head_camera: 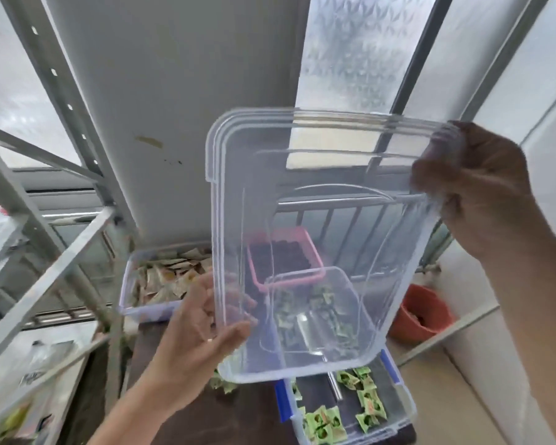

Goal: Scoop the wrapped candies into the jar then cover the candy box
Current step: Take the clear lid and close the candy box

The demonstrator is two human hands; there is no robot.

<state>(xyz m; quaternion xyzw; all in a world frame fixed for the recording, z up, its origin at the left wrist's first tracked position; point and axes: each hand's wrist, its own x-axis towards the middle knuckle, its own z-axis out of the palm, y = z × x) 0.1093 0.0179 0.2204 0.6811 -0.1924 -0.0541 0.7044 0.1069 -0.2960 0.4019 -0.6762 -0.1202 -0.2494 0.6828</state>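
A large clear plastic lid [318, 220] is held up in the air, tilted, in front of me. My left hand [203, 329] grips its lower left edge. My right hand [472, 191] grips its upper right corner. Below it on the dark table sits the open candy box [395, 428], clear with blue latches [283, 403], holding green wrapped candies [366, 403] and a metal scoop handle [336, 388]. A few green candies [223, 385] lie on the table beside the box. I cannot pick out a jar.
A clear bin of tan wrapped packets [154, 281] stands at the left back. A pink-rimmed container [286, 255] with dark contents shows through the lid. An orange bucket [421, 313] sits on the floor at right. Grey metal shelving [45, 220] rises at left.
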